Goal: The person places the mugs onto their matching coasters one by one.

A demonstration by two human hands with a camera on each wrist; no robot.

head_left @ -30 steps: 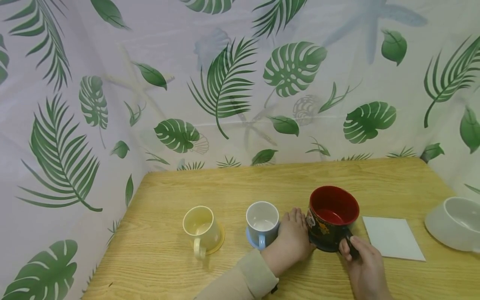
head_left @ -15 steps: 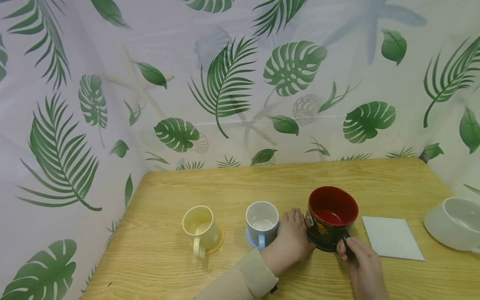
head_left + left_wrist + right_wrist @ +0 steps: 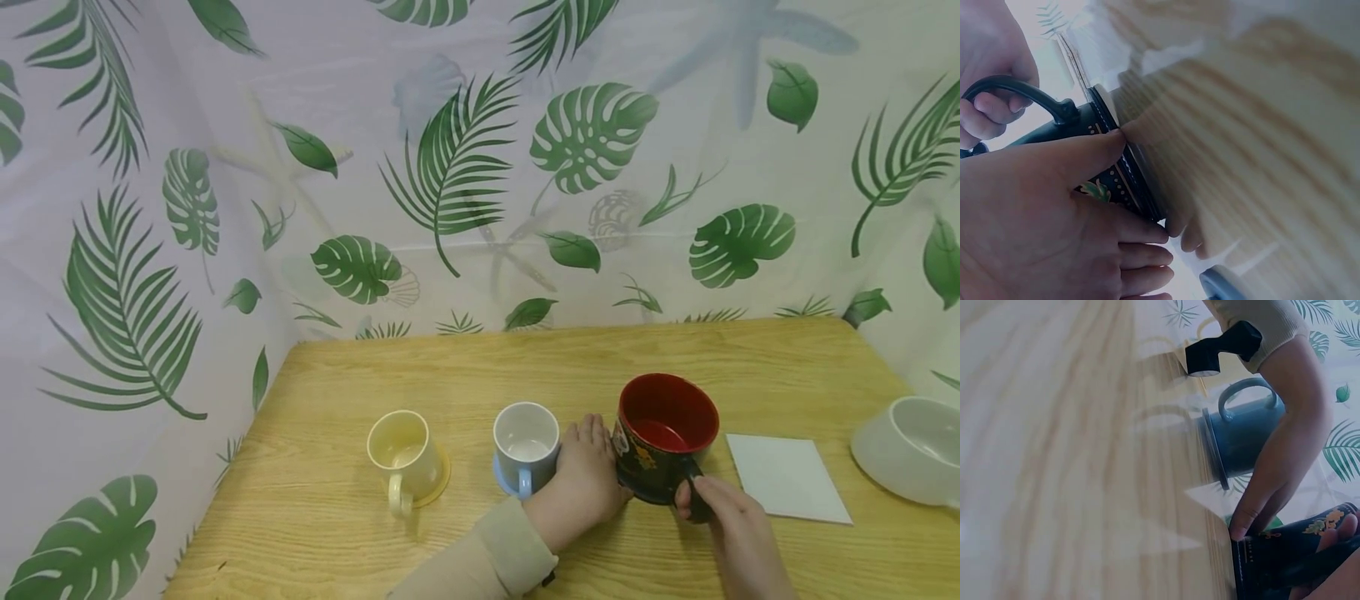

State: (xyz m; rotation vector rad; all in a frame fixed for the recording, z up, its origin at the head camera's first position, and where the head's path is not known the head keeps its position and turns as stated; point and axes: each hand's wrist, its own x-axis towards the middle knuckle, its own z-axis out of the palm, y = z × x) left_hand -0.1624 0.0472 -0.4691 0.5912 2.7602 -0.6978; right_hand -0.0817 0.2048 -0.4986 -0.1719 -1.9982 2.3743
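Observation:
A black mug [image 3: 651, 467] with a red inside and a painted pattern stands upright on the wooden table. My right hand [image 3: 735, 529] grips its handle, fingers curled round it. On the mug's left side lies my left hand [image 3: 581, 479], its fingers straight and pointing away. The left thumb touches the dark rim at the mug's base in the left wrist view; a flat dark disc like a coaster [image 3: 1138, 184] seems to lie under the mug. Just left of that hand is a blue cup [image 3: 1244, 434] with a white inside, on a blue coaster [image 3: 501, 479].
A yellow cup [image 3: 405, 458] on a yellow coaster [image 3: 438, 483] stands farther left. Right of the black mug lies a white square tile [image 3: 791, 479]. A large white cup [image 3: 885, 458] is at the right edge. Leaf-printed cloth [image 3: 480, 167] encloses the table's back and sides.
The right hand has shifted very slightly on the handle, with the handle swinging a little. The mug and the left hand keep their places; the head view wobbles slightly.

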